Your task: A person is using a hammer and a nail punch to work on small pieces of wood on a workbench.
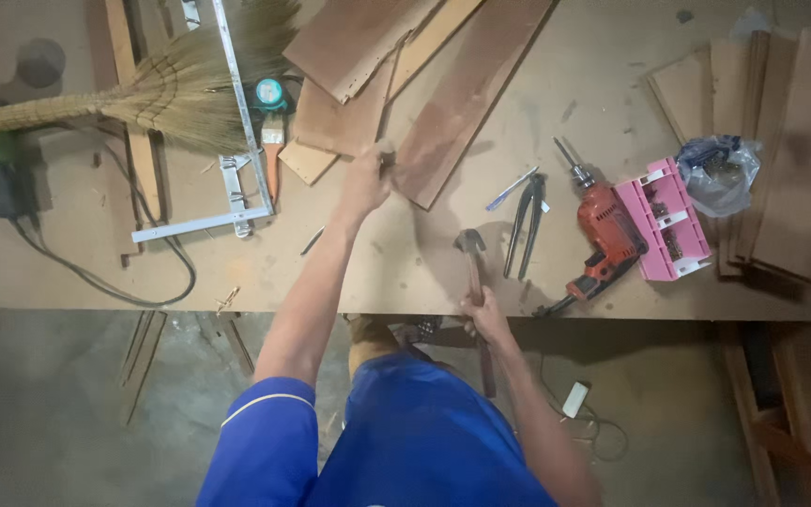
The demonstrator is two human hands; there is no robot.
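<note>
The person is standing at a workbench (405, 272) that is filling the upper two thirds of the frame, both arms reaching up from the blue sleeves at the bottom centre. The right hand (486, 313), just below the middle of the frame at the bench's near edge, is wrapping its fingers closed around the wooden handle of a hammer (472, 258); the handle is running through the fist and the dark metal head is sticking out above the fingers, lying over the bench top. The left hand (368, 178), a little above and left of centre, is reaching toward the near end of a long reddish board (466, 99) that is slanting up to the top edge; its fingers are curling together around a small dark object (386, 158) at their tips, too blurred to tell what it is. More boards are lying stacked to the left of that one in the upper middle. Right of the hammer a pair of pincers (527, 225) is lying, then a red power drill (601, 235) touching a pink compartment box (664, 218), with a plastic bag (720, 169) just beyond it at the right. In the upper left a straw broom (171, 89) is lying across a metal square (237, 122), and a black cable is trailing below it.
</note>
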